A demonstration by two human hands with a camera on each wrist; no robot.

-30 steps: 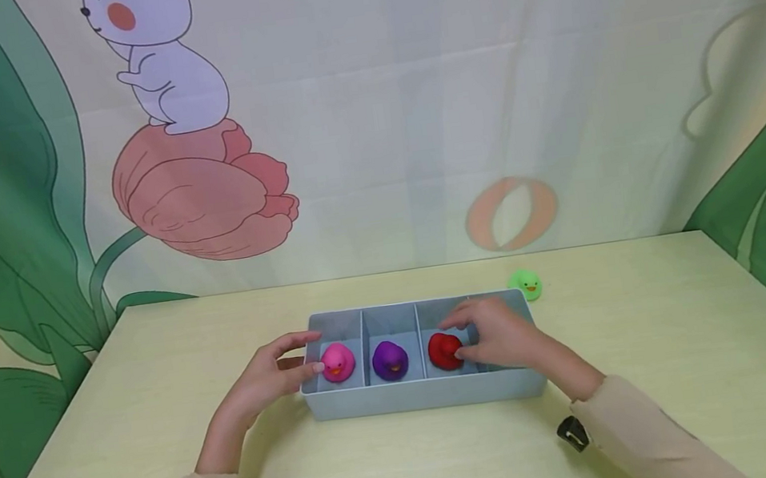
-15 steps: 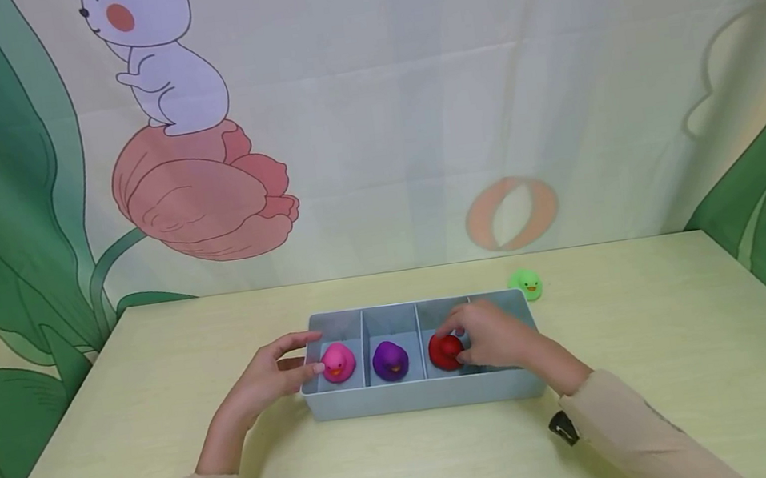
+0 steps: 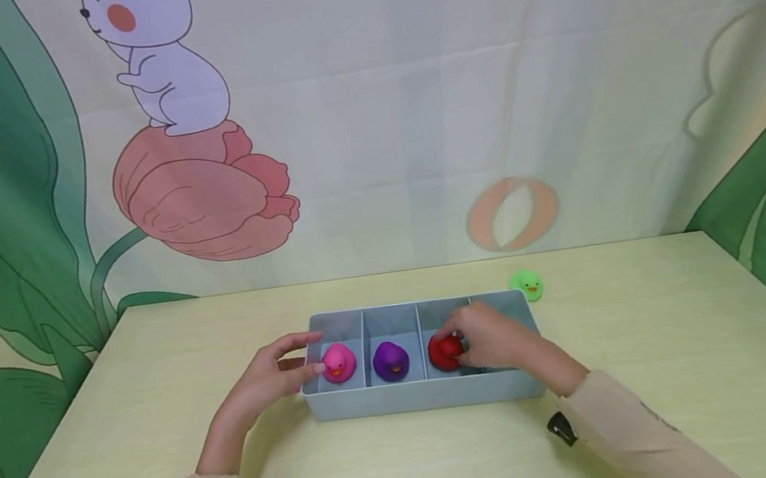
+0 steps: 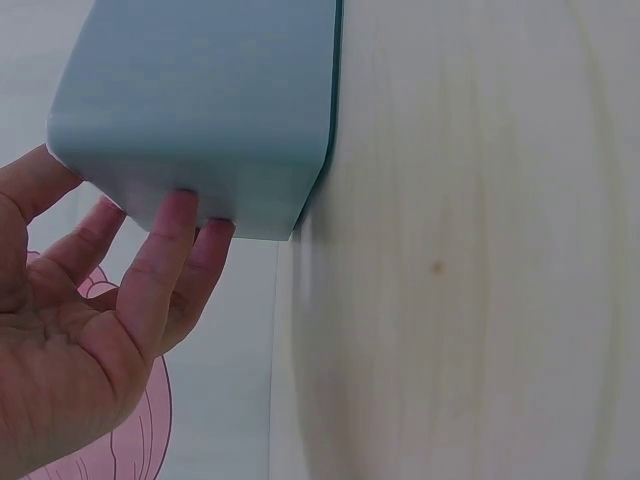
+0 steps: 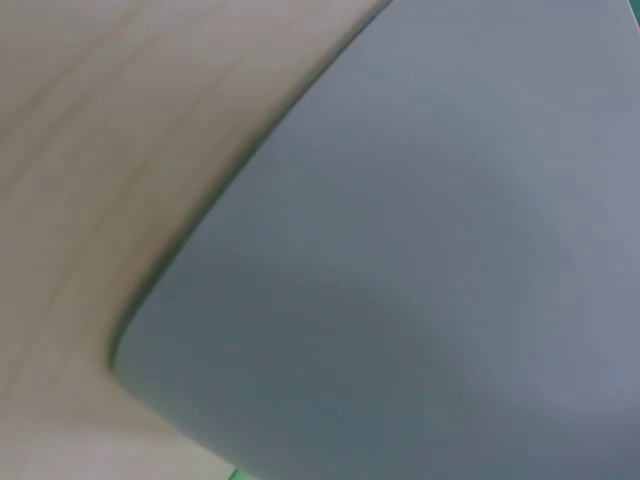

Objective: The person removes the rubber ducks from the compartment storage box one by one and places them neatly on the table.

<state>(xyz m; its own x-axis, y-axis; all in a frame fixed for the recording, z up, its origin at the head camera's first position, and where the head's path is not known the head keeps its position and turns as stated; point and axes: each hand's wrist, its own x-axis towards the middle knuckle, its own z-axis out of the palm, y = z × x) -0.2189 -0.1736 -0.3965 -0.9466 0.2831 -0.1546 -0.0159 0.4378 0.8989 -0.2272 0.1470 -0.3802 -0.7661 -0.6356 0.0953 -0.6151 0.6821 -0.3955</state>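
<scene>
Right now the person's right hand [image 3: 493, 336] reaches into the grey-blue divided tray [image 3: 421, 395] from the right, its fingers [image 3: 460, 337] curled round the red rubber duck [image 3: 445, 351], which sits low in the third compartment from the left; whether the duck rests on the tray floor or is lifted just off it I cannot tell from where I stand. The left hand [image 3: 266, 377] is at the tray's left end, fingers [image 3: 301, 337] fairly straight and relaxed, the upper ones lying along the rim of the end wall and a lower fingertip just beside the pink rubber duck [image 3: 337, 361] in the first compartment. From the left wrist view the same left hand [image 4: 70, 330] shows an open palm with fingertips [image 4: 180, 210] touching the rounded corner of the tray [image 4: 200, 100], holding nothing. A purple rubber duck [image 3: 390, 360] sits in the second compartment, between the pink and the red ones. The right wrist view is filled by a blurred stretch of tray wall [image 5: 420, 260] against the pale wood, too close to show the hand. A green rubber duck [image 3: 526, 284] stands alone on the light yellow-green tabletop [image 3: 657, 332], just behind the tray's far right corner. Both beige sleeves [image 3: 626, 433] come in from the near edge, and a cartoon curtain [image 3: 366, 112] hangs behind.
</scene>
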